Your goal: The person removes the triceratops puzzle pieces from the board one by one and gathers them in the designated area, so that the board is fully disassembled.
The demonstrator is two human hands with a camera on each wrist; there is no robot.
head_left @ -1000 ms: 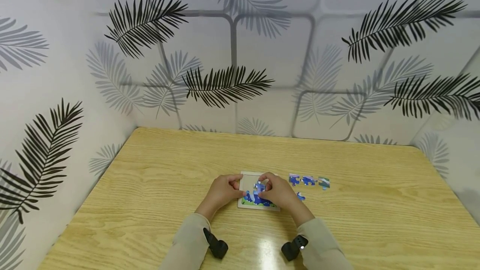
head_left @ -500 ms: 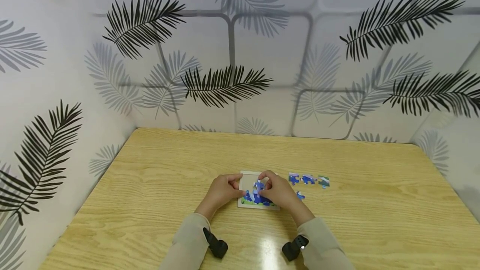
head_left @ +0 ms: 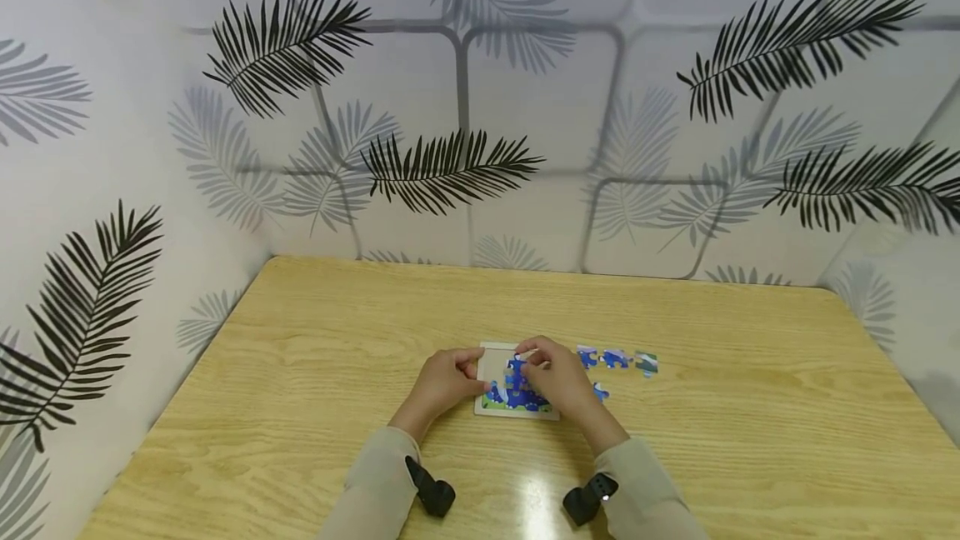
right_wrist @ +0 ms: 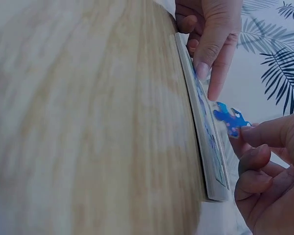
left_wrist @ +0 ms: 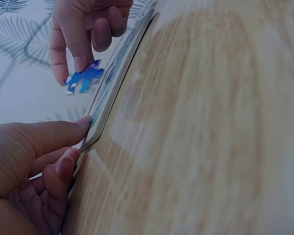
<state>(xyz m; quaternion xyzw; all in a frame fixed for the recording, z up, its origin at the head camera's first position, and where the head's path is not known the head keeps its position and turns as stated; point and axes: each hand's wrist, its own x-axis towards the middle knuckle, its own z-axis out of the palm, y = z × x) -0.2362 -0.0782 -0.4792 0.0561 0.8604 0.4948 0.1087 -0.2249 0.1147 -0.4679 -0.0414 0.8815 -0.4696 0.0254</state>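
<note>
A small wooden puzzle tray (head_left: 517, 416) lies on the table, with blue and green pieces fitted along its near side. My left hand (head_left: 441, 383) holds the tray's left side, its thumb (left_wrist: 63, 134) on the rim at the near corner and its index finger reaching to the far corner. Between thumb and index finger, my right hand (head_left: 562, 379) pinches a blue jigsaw piece (right_wrist: 229, 118). That piece is raised and tilted above the tray in both wrist views. The right hand covers the tray's right part in the head view.
Right of the tray, three loose jigsaw pieces lie in a row: one blue (head_left: 587, 357), a second blue piece (head_left: 617, 358) and a greenish piece (head_left: 647, 363). Another blue piece (head_left: 602, 392) lies nearer, partly behind the right hand. The wooden table (head_left: 337, 340) meets a leaf-patterned wall (head_left: 420, 232).
The right thumb has shifted slightly up and right, and the pinched jigsaw piece now shows a darker blue face. The left hand and the tray stay in place.
</note>
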